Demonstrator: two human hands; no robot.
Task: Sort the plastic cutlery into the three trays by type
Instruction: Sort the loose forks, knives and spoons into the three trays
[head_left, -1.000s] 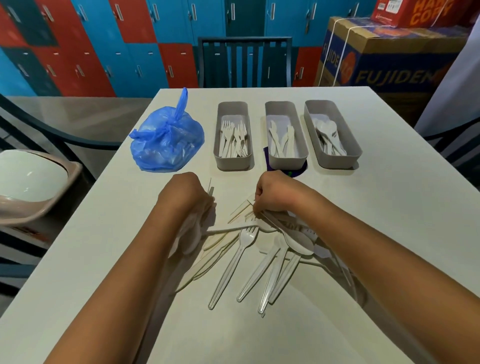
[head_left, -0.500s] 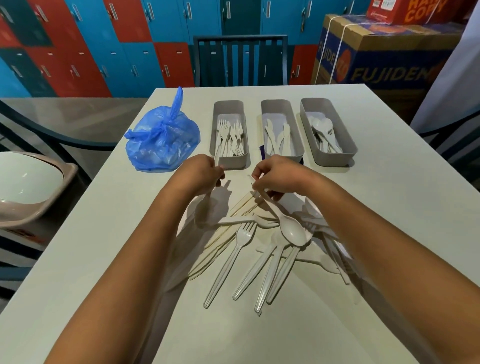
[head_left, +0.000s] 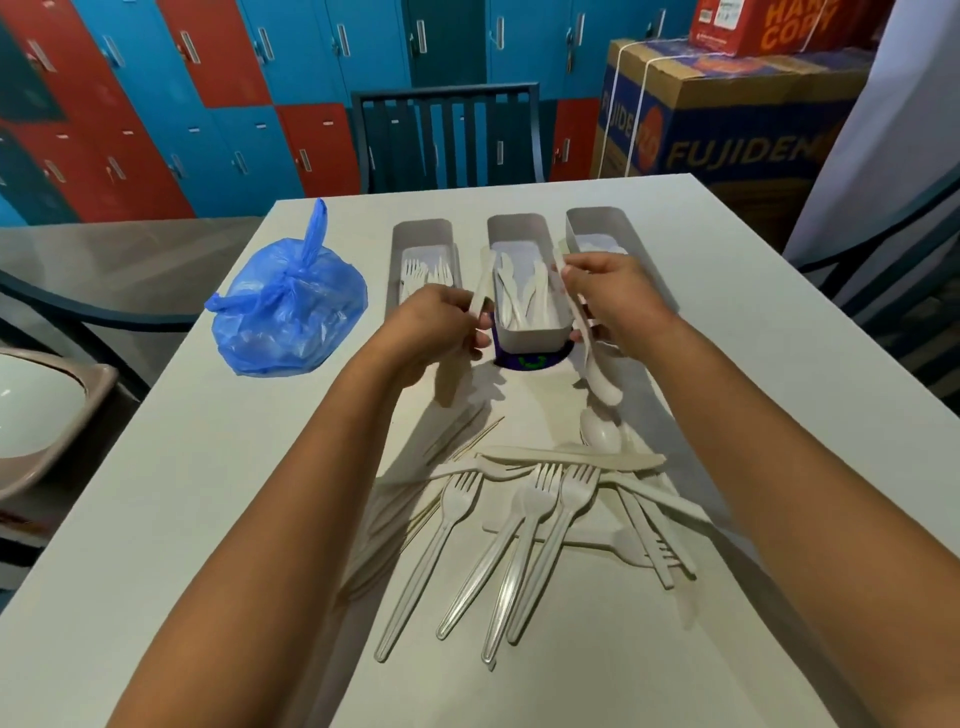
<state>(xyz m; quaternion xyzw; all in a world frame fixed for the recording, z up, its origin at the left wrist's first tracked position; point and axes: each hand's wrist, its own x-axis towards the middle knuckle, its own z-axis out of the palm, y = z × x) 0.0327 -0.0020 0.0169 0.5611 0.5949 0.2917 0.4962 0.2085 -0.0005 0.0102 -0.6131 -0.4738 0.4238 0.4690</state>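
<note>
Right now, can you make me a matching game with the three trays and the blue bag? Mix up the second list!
Things:
1. left tray
2. middle tray
3. right tray
4. blue bag

Clues:
A. partly hidden behind the right hand
B. holds forks
C. tied shut, farthest left on the table
D. holds knives

Pairs: 1-B, 2-D, 3-A, 4-C

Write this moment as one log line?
left hand: holds knife | right hand: holds spoon | both near trays | pile remains
</note>
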